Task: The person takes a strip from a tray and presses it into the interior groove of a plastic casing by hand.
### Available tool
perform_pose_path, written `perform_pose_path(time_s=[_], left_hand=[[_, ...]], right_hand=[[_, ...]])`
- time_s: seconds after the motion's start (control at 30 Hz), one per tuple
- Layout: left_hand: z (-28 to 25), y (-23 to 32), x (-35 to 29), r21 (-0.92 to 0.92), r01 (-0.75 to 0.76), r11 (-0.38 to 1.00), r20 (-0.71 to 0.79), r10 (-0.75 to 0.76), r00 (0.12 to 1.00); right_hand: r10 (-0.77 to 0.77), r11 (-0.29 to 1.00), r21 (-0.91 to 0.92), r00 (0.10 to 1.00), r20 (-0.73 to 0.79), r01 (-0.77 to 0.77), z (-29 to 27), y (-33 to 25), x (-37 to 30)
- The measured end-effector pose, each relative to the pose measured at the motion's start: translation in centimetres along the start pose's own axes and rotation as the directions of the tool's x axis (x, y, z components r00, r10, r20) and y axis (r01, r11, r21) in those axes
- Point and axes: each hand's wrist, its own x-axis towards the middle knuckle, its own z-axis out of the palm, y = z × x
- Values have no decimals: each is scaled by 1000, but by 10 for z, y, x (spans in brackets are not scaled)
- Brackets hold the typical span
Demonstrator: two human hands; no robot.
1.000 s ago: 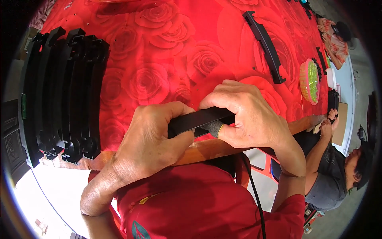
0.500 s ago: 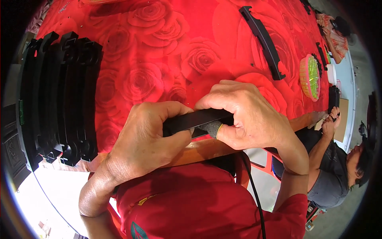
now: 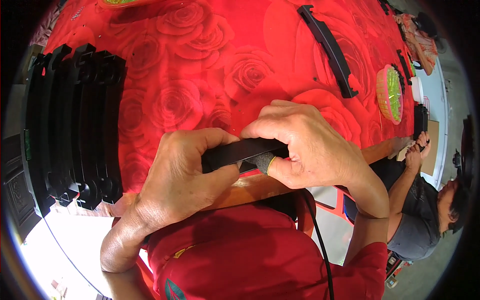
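Note:
Between my two hands is a long black plastic part (image 3: 235, 151), held above the near edge of the table. My left hand (image 3: 182, 172) grips its left end, thumb below and fingers over the top. At the other end my right hand (image 3: 305, 145) pinches it, with a dark grey cover (image 3: 264, 162) on the thumb. The fingertips of both hands nearly meet along the part's upper edge. What lies under the part is mostly hidden by the fingers.
Several long black plastic parts (image 3: 85, 130) stand side by side at the left. Another curved black strip (image 3: 327, 50) lies on the rose-patterned red cloth (image 3: 185, 100). Farther right is a pink basket (image 3: 382, 95) of yellow-green pieces. Another person (image 3: 420, 200) sits working at the right.
The view has shifted slightly. My hands keep the same grip on the black part, and hardly anything else differs.

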Motion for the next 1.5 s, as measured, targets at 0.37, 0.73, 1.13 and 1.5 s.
perform_pose_path(time_s=[0.37,0.73,1.13,1.5], left_hand=[[4,-6,3,45,-93,995,-89,97,991],[4,-2,2,74,-75,994,-70,80,994],[1,-2,1,41,-72,997,-64,75,995],[-29,19,-2,123,-371,920,-409,388,826]], right_hand=[[-61,998,26,998,27,60,-1,7,2],[-85,994,67,996,5,85,4,11,2],[-97,995,-15,995,23,98,2,7,3],[181,938,322,972,-148,-126,8,-3,4]])
